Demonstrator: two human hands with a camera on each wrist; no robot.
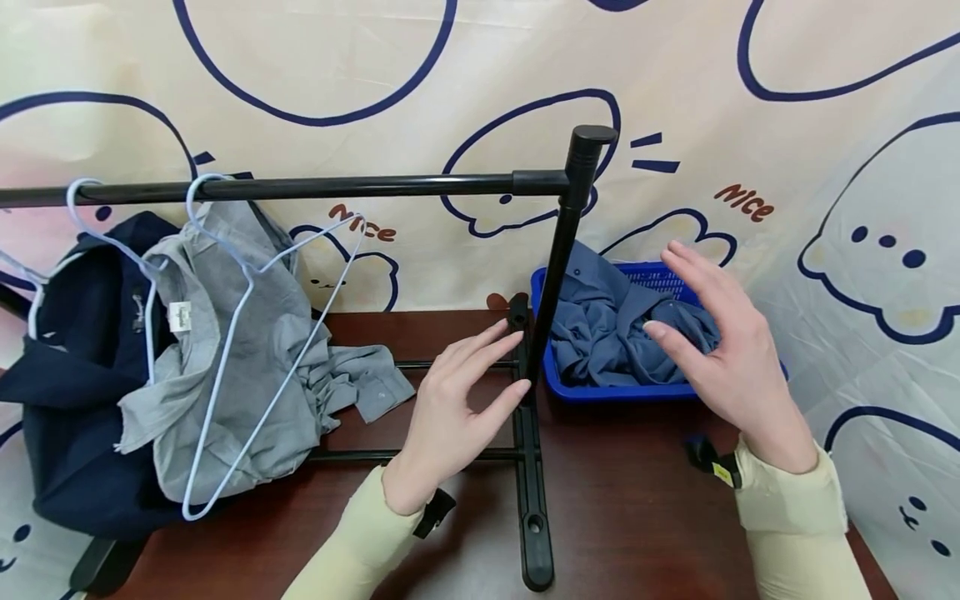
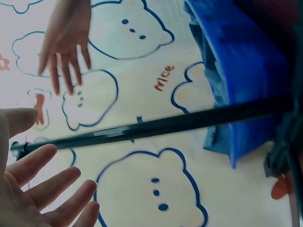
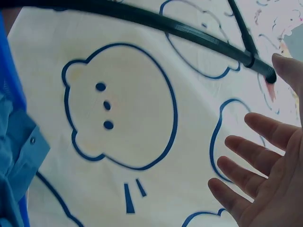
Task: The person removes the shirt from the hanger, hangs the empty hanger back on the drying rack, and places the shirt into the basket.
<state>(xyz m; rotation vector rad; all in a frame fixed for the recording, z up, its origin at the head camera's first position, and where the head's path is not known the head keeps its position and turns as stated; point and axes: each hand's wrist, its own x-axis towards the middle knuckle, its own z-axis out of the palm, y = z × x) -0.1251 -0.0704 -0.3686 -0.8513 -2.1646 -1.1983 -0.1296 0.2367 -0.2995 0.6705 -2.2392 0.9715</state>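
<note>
A crumpled blue shirt point(image 1: 600, 333) lies in a basket point(image 1: 615, 392).

Underneath, a dark reddish-brown table point(image 1: 622, 492), smooth and faintly glossy, with a straight far edge. Directly on it, a long black rack foot point(image 1: 531, 479) laid front to back, rounded at the near end and pierced by a round hole close to that end, plus a second rack foot point(image 1: 112, 567) at lower left, only partly visible. Just right of the first, toward the far edge, a blue basket point(image 1: 600, 393), upright.
</note>
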